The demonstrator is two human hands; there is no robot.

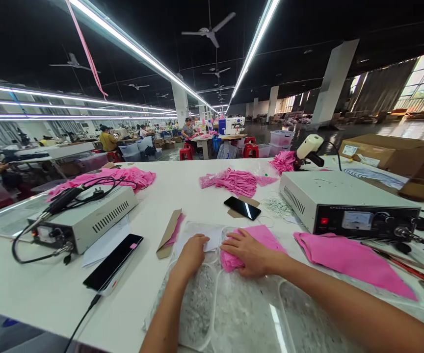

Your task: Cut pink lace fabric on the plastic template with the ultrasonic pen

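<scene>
My left hand (pixel 191 255) rests with fingers curled on a clear plastic sheet or bag (pixel 200 234) on the white table (pixel 182 193). My right hand (pixel 249 252) lies flat, fingers together, pressing a folded pink cloth piece (pixel 261 239) just right of the left hand. A clear plastic tray (pixel 234 314) with tiny beads lies under both forearms. A brown cardboard strip with a pink piece (pixel 170 234) lies left of my left hand.
Grey machine boxes stand left (pixel 87 220) and right (pixel 340 203). One black phone (pixel 242 208) lies ahead, another (pixel 113 262) at the left. A pink cloth (pixel 348 257) lies at the right, pink piles (pixel 234 180) farther back. Other people work at distant tables.
</scene>
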